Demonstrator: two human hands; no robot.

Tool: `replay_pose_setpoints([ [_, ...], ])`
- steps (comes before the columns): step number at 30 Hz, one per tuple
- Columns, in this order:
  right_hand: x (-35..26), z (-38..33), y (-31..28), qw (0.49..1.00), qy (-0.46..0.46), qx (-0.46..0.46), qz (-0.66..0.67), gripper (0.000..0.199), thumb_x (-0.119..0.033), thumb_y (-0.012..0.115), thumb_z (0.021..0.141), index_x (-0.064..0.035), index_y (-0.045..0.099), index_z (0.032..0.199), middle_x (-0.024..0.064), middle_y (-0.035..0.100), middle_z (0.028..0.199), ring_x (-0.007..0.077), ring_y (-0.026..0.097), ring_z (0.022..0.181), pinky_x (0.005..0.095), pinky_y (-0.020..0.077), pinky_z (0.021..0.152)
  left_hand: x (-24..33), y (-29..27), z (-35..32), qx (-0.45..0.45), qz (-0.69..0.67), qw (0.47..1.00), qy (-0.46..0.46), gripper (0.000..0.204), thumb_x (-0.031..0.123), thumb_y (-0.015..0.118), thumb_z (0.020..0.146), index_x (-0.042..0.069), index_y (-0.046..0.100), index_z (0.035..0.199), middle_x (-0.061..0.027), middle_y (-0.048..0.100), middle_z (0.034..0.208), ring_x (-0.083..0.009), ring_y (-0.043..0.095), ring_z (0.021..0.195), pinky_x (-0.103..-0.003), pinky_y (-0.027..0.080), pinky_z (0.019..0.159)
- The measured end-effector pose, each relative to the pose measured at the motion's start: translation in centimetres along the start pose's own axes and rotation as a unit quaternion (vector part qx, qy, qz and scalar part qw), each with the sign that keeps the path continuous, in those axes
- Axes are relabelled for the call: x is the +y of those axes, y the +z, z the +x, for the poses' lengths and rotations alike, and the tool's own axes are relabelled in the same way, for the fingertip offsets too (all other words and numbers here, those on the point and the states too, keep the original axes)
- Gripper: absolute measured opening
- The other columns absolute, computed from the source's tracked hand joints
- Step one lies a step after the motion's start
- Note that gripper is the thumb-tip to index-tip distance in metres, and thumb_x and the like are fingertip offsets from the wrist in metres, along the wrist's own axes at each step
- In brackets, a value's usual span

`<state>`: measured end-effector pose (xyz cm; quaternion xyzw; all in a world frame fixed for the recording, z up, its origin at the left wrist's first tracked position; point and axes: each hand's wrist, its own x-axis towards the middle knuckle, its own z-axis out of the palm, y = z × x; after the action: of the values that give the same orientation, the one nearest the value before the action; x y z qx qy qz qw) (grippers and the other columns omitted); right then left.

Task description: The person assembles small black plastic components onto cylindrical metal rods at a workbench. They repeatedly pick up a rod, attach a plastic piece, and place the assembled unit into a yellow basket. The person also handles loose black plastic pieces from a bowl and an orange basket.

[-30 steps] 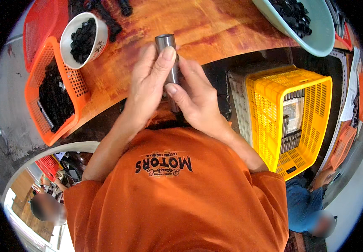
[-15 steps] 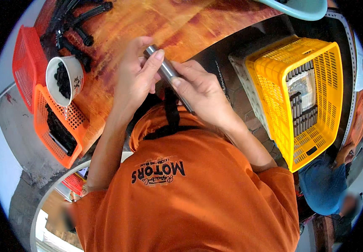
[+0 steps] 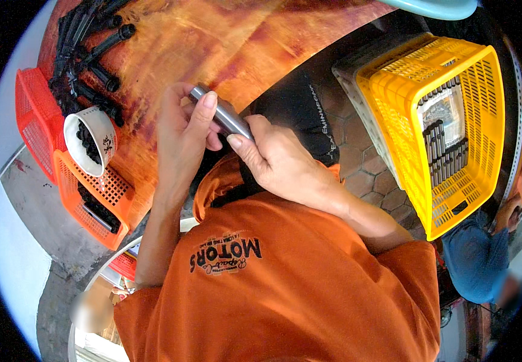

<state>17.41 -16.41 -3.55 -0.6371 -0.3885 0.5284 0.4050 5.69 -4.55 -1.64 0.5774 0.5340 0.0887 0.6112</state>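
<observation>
Between my hands is a smooth silver-grey metal tube (image 3: 227, 117), tilted with its upper end toward the far left. My left hand (image 3: 187, 120) grips that upper end, the thumb pressed along its side. Around the lower end my right hand (image 3: 276, 154) is closed, its thumb lying on the tube; the palm hides that end. Both hands are over the near edge of the orange-brown table (image 3: 170, 54). Left of them stands a white cup (image 3: 108, 140) with small black parts (image 3: 87, 145) in it.
Black tubular parts (image 3: 92, 60) lie piled at the table's far left. A red basket (image 3: 35, 130) and an orange basket (image 3: 101, 226) stand at left. The yellow crate (image 3: 415, 157) at right holds rows of dark tubes (image 3: 445, 158). A person in blue (image 3: 475, 259) is at far right.
My view has shifted slightly. The tube's dark lower end, seen below my right hand before, is now hidden, and my right hand has turned around it. Both hands still hold the tube.
</observation>
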Motion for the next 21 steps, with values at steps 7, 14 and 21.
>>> replay_pose_setpoints([
  [7,0.5,0.2,0.0,1.0,0.002,-0.004,-0.019,0.039,-0.028,0.049,0.097,0.0075,0.045,0.083,0.0277,0.055,0.058,0.0471,0.059,0.059,0.0532,0.0465,0.053,0.5,-0.5,3.2,0.147,0.304,0.896,0.29,0.041,0.029,0.059,0.092,-0.002,0.051,0.116,-0.0189,0.059,0.104,-0.0297,0.054,0.097,-0.042,0.042,0.085],
  [14,1.1,0.6,-0.2,1.0,-0.003,-0.019,0.006,0.04,-0.03,0.048,0.097,0.0077,0.045,0.083,0.0276,0.054,0.058,0.0467,0.059,0.06,0.0526,0.0467,0.053,-0.5,2.1,7.1,0.148,0.371,0.81,0.429,0.052,0.031,0.048,0.095,-0.003,0.038,0.133,-0.0258,0.036,0.139,-0.0468,0.029,0.13,-0.055,0.02,0.108],
  [21,1.2,0.7,-0.2,0.999,0.013,-0.04,-0.022,0.042,-0.034,0.045,0.098,0.0068,0.046,0.086,0.0269,0.058,0.064,0.0453,0.061,0.063,0.052,0.0482,0.056,0.1,2.2,6.6,0.111,0.371,0.827,0.408,0.049,0.017,0.046,0.092,-0.005,0.035,0.135,-0.0257,0.034,0.142,-0.0475,0.027,0.132,-0.055,0.018,0.109],
])
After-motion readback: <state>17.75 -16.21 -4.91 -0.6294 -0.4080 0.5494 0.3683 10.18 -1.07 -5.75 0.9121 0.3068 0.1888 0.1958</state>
